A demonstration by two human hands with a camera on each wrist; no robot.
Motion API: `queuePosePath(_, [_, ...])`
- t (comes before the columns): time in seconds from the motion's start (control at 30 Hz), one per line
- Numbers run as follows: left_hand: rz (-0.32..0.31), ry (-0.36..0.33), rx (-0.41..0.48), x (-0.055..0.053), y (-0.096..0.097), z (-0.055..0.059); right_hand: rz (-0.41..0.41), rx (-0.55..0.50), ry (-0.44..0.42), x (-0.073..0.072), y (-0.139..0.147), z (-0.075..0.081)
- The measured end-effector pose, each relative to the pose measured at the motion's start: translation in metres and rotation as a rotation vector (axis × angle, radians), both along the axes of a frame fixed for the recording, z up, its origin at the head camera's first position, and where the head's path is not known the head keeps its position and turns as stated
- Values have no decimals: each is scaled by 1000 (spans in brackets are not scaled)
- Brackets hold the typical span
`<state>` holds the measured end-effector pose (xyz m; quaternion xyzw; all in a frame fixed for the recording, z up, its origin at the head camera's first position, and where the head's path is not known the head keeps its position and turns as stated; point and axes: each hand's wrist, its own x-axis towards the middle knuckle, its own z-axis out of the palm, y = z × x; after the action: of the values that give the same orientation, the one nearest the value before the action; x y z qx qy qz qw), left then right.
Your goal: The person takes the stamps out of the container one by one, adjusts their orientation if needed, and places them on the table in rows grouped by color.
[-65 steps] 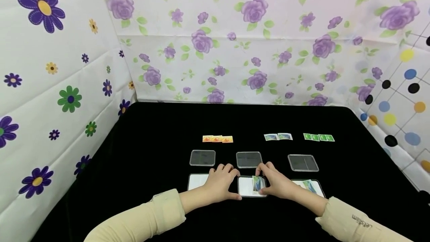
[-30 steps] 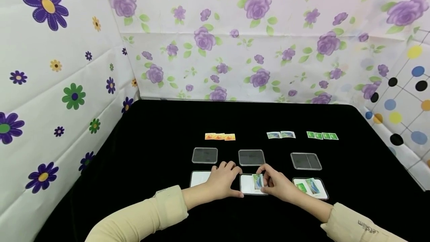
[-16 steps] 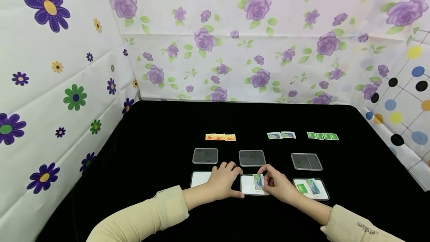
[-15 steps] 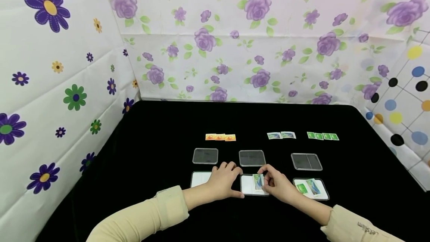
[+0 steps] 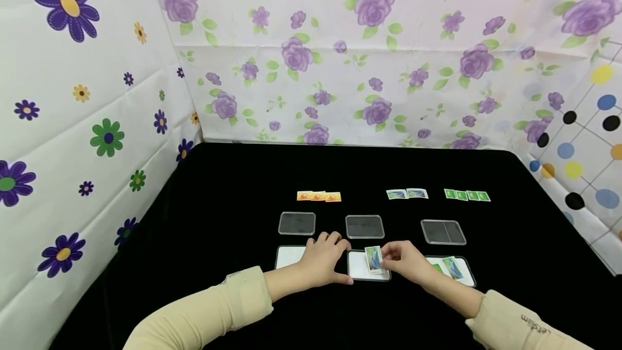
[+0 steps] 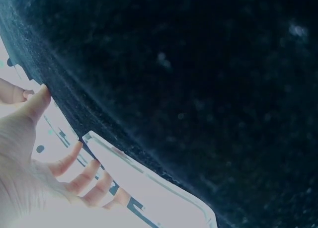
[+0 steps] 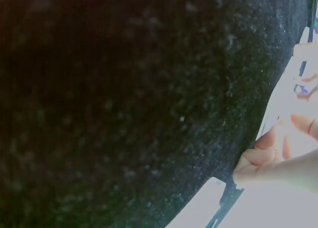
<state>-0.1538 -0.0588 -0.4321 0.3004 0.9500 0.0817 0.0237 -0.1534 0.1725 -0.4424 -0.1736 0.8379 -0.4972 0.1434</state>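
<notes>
My right hand (image 5: 408,261) pinches the right edge of a small picture stamp (image 5: 373,259) above the middle white-lined case (image 5: 357,266). The stamp leans a little off the white insert. My left hand (image 5: 320,261) spans that case's left end, thumb at the near corner and index finger at the far one. In the left wrist view, the left hand (image 6: 25,153) has its thumb by the case edge and its other fingers spread beside the left case (image 6: 144,178). The right wrist view shows the right hand (image 7: 273,161) with thumb and fingers together; glare hides the stamp there.
The left case (image 5: 290,256) has a white insert; the right case (image 5: 466,271) holds a green stamp and a picture stamp. Three clear lids (image 5: 296,223) lie behind. Farther back are orange stamps (image 5: 318,196), picture stamps (image 5: 407,194) and green stamps (image 5: 467,195).
My right hand has shifted from the case's right edge to pinch the stamp's edge, and the stamp has risen and tilted slightly. The left hand stays in place.
</notes>
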Motion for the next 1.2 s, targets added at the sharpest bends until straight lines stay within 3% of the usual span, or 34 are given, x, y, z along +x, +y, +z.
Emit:
queuePosePath(0.33, [2, -19, 10, 0, 0, 1, -34, 66, -38, -1, 3, 6])
queuePosePath(0.73, [3, -19, 9, -1, 0, 1, 12, 37, -97, -5, 9, 10])
queuePosePath(1.2, [3, -24, 29, 1, 0, 3, 112, 72, -60, -16, 16, 21])
